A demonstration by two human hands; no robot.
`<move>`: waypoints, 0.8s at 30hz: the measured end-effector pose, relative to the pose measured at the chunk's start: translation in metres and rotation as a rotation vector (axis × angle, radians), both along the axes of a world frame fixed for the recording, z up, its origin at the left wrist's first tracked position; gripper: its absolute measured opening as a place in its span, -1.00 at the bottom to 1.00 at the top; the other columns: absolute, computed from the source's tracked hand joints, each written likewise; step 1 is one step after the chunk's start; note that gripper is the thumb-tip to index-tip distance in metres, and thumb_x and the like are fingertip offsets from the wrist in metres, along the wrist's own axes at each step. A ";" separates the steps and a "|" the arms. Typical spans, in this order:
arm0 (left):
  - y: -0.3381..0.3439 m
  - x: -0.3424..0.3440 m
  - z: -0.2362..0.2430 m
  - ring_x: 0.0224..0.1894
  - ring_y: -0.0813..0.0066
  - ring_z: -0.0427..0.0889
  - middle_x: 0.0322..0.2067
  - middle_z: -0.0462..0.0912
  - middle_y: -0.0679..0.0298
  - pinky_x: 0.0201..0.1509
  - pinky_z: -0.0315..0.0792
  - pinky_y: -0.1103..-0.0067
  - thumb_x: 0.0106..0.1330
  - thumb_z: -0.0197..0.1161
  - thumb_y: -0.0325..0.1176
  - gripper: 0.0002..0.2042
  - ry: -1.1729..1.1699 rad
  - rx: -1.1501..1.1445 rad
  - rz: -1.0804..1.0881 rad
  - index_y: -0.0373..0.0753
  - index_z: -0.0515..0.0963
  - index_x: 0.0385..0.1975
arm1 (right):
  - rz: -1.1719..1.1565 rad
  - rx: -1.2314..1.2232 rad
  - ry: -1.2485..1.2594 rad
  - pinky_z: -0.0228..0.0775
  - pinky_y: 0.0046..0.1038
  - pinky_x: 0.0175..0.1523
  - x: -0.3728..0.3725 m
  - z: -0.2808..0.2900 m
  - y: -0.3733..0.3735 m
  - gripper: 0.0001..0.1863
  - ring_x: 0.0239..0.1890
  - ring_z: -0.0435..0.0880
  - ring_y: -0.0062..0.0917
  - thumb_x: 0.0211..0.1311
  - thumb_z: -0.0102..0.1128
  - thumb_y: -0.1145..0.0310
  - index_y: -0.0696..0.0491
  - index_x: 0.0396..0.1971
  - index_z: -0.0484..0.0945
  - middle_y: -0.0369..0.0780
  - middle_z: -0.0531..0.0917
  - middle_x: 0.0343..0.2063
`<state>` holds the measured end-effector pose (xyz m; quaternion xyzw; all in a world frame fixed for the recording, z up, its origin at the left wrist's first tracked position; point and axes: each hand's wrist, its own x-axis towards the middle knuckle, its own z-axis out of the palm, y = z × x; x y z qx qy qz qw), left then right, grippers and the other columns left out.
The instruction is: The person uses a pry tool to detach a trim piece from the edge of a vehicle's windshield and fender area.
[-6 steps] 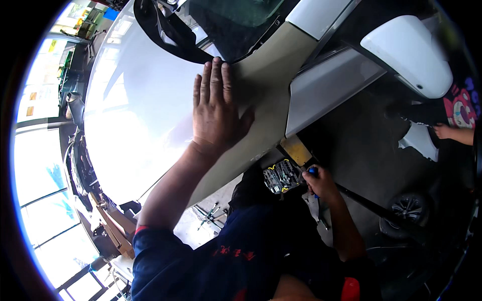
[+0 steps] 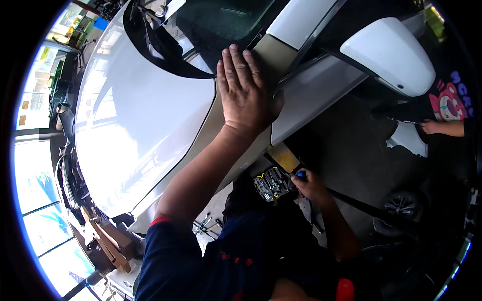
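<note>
My left hand (image 2: 246,93) lies flat, fingers stretched together and thumb apart, on the beige-grey fender (image 2: 201,128) of a car. Its fingertips point toward the base of the windshield (image 2: 216,22); the white hood (image 2: 145,115) is on its left and the front door (image 2: 314,95) on its right. Lower down, my right hand (image 2: 311,186) is closed around a blue-handled tool (image 2: 302,175); only the rounded blue end shows well, and its working end I cannot make out. Just beyond that hand is a worn yellow block-like thing (image 2: 284,158).
A case of sockets and bits (image 2: 272,183) lies open beside my right hand. A white side mirror (image 2: 389,57) juts out at the right. Beyond it are another person's hand (image 2: 431,127), a white broken-edged panel (image 2: 407,139) and a wheel (image 2: 401,205). Cardboard (image 2: 105,241) stands at the left.
My left hand has slid right across the fender, toward the windshield pillar and door, uncovering the hood's edge. The view has shifted slightly. My right hand still grips the blue-handled tool.
</note>
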<state>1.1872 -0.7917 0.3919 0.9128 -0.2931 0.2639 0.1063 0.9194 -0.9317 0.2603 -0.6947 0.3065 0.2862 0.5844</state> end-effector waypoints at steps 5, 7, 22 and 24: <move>-0.048 0.002 0.018 0.56 -0.44 -0.10 0.47 -0.07 -0.49 0.61 -0.20 -0.03 0.11 0.39 0.02 0.06 0.041 -0.070 -0.099 -0.58 0.02 0.46 | -0.053 0.055 0.016 0.48 -0.51 -0.45 -0.005 -0.011 -0.001 -0.55 -0.58 0.58 -0.65 0.40 0.28 0.07 0.15 0.01 0.54 -0.28 0.60 -0.53; -0.029 0.004 0.012 0.58 -0.35 -0.12 0.51 -0.09 -0.39 0.63 -0.21 0.02 0.12 0.40 -0.03 0.01 0.042 0.004 -0.240 -0.49 0.06 0.49 | -0.072 0.043 0.011 0.49 -0.51 -0.45 -0.016 -0.017 -0.002 -0.55 -0.59 0.58 -0.64 0.40 0.29 0.07 0.15 0.01 0.54 -0.28 0.60 -0.53; -0.083 0.033 0.022 -0.49 0.23 0.66 -0.58 0.62 0.27 -0.38 0.58 0.30 0.27 0.20 -0.17 -0.72 0.314 0.415 -1.038 -0.11 0.56 -0.65 | -0.282 -0.002 0.028 0.48 -0.46 -0.41 -0.042 -0.080 -0.020 -0.58 -0.56 0.62 -0.60 0.32 0.34 0.05 0.13 -0.11 0.58 -0.29 0.64 -0.55; -0.075 0.049 0.025 -0.50 0.24 0.66 -0.59 0.61 0.27 -0.40 0.58 0.32 0.26 0.21 -0.18 -0.72 0.280 0.388 -1.033 -0.13 0.55 -0.67 | -0.270 0.003 -0.018 0.47 -0.46 -0.42 -0.026 -0.074 -0.023 -0.60 -0.58 0.60 -0.61 0.31 0.34 0.06 0.12 -0.18 0.59 -0.30 0.62 -0.59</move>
